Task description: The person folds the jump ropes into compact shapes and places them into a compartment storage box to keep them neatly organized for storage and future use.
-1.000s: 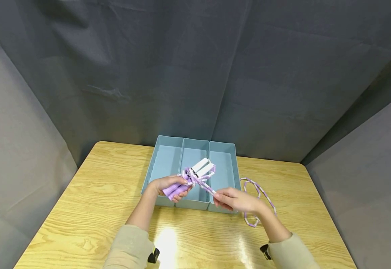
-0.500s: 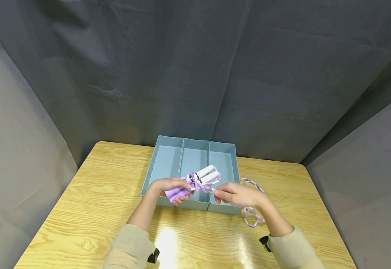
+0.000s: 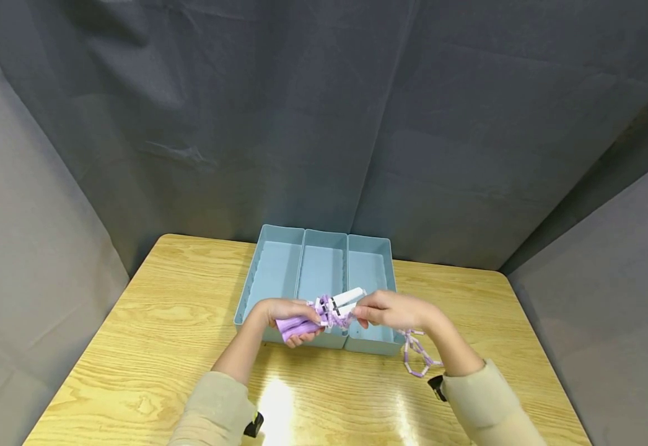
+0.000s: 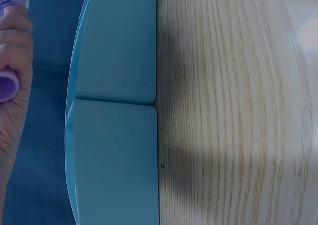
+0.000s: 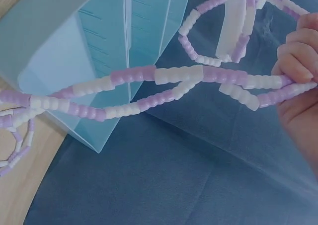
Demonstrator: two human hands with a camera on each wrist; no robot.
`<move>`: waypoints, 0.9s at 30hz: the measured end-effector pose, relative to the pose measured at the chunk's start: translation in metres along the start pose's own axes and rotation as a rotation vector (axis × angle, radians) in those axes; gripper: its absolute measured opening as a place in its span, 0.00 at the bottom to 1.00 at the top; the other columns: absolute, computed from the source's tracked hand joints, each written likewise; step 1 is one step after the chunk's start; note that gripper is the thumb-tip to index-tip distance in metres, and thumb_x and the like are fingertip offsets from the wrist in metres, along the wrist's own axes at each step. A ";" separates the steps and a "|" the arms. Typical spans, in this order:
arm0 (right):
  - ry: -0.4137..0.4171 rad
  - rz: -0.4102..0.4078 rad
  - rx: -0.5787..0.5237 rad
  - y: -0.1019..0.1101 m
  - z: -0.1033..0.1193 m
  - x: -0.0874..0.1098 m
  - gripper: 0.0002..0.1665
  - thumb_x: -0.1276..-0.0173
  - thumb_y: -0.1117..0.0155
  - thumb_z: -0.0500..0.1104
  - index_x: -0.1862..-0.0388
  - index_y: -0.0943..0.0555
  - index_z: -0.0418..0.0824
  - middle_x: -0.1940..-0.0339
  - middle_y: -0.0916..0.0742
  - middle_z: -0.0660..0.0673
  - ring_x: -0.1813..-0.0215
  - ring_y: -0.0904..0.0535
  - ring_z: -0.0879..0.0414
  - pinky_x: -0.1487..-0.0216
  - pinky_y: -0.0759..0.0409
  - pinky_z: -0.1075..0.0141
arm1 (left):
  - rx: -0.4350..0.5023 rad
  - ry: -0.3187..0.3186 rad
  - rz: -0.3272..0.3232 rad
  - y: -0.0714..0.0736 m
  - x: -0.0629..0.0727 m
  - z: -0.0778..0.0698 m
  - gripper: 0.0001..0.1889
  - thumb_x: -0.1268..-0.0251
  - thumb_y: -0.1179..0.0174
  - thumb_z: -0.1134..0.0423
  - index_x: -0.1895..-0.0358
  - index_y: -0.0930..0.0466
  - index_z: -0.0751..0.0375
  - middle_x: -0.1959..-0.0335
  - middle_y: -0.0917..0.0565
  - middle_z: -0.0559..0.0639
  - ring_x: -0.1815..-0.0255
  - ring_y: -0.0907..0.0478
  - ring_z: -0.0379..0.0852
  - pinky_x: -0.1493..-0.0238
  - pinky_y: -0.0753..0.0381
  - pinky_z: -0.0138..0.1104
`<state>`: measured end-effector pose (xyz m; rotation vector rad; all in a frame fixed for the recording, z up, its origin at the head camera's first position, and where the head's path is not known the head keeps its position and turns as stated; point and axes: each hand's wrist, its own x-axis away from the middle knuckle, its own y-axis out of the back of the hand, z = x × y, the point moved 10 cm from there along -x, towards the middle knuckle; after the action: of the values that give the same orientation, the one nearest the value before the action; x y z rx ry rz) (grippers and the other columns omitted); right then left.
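Note:
A beaded jump rope with two purple-and-white handles (image 3: 299, 324) is held over the front of the blue bins. My left hand (image 3: 289, 317) grips both handles together by their purple ends, the white ends pointing up and right. Purple and white beaded rope (image 3: 335, 317) is wound around the middle of the handles. My right hand (image 3: 388, 310) pinches the doubled rope beside the white ends. In the right wrist view two strands of beads (image 5: 134, 76) run from the right-hand fingers (image 5: 300, 51) down to the table. One purple handle end (image 4: 7, 85) shows below the left-hand fingers.
Three blue bins (image 3: 281, 230) stand side by side at the back of the wooden table (image 3: 151, 347). Loose rope loops (image 3: 420, 359) lie on the table right of the bins. A dark curtain (image 3: 279, 124) hangs behind, with grey cloth (image 3: 28, 248) at the sides.
My right hand has moved up and around the handles, drawing rope along; the loops on the table have shrunk. The handles, still in my left hand, have tilted lower toward the right.

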<state>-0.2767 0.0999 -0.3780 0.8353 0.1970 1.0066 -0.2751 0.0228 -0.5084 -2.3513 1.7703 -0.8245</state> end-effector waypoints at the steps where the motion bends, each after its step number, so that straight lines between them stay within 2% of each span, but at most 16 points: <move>1: 0.004 0.004 -0.007 0.000 0.000 -0.001 0.19 0.27 0.56 0.46 0.76 0.25 0.43 0.85 0.34 0.56 0.82 0.43 0.66 0.78 0.40 0.73 | 0.003 0.006 0.004 -0.001 0.000 0.001 0.11 0.37 0.59 0.56 0.67 0.33 0.61 0.83 0.31 0.47 0.87 0.38 0.36 0.85 0.36 0.26; 7: 0.044 0.010 -0.012 0.005 0.000 -0.005 0.19 0.28 0.55 0.44 0.75 0.24 0.38 0.83 0.32 0.56 0.82 0.42 0.66 0.78 0.41 0.74 | 0.013 0.020 0.027 -0.004 -0.001 0.002 0.11 0.37 0.61 0.58 0.67 0.34 0.62 0.82 0.30 0.46 0.87 0.38 0.36 0.85 0.37 0.26; 14: 0.067 0.020 -0.016 0.008 -0.006 -0.010 0.18 0.28 0.54 0.43 0.77 0.25 0.40 0.82 0.25 0.44 0.81 0.38 0.66 0.78 0.37 0.74 | 0.007 0.044 0.079 -0.014 -0.005 0.005 0.11 0.37 0.60 0.57 0.67 0.34 0.61 0.83 0.31 0.46 0.87 0.38 0.35 0.85 0.38 0.26; 17: 0.088 0.029 -0.034 0.007 -0.007 -0.012 0.18 0.28 0.54 0.41 0.78 0.26 0.38 0.82 0.26 0.45 0.81 0.37 0.66 0.78 0.36 0.73 | 0.006 0.065 0.092 -0.017 -0.007 0.007 0.11 0.37 0.61 0.57 0.68 0.34 0.60 0.84 0.32 0.45 0.88 0.38 0.35 0.86 0.38 0.26; 22: 0.118 0.038 -0.009 0.006 -0.008 -0.015 0.19 0.29 0.54 0.40 0.80 0.28 0.35 0.85 0.31 0.52 0.82 0.40 0.67 0.78 0.38 0.74 | 0.005 0.076 0.102 -0.022 -0.008 0.008 0.10 0.38 0.61 0.57 0.68 0.34 0.60 0.84 0.32 0.46 0.88 0.38 0.35 0.86 0.39 0.26; 27: 0.113 0.048 -0.003 0.004 -0.010 -0.018 0.20 0.28 0.54 0.42 0.81 0.29 0.36 0.85 0.31 0.52 0.82 0.40 0.67 0.77 0.38 0.74 | -0.010 0.083 0.130 -0.030 -0.008 0.007 0.11 0.37 0.62 0.58 0.67 0.36 0.61 0.84 0.34 0.46 0.88 0.40 0.36 0.86 0.40 0.26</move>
<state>-0.2949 0.0914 -0.3858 0.7845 0.2728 1.0994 -0.2476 0.0387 -0.5058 -2.2101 1.9390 -0.9080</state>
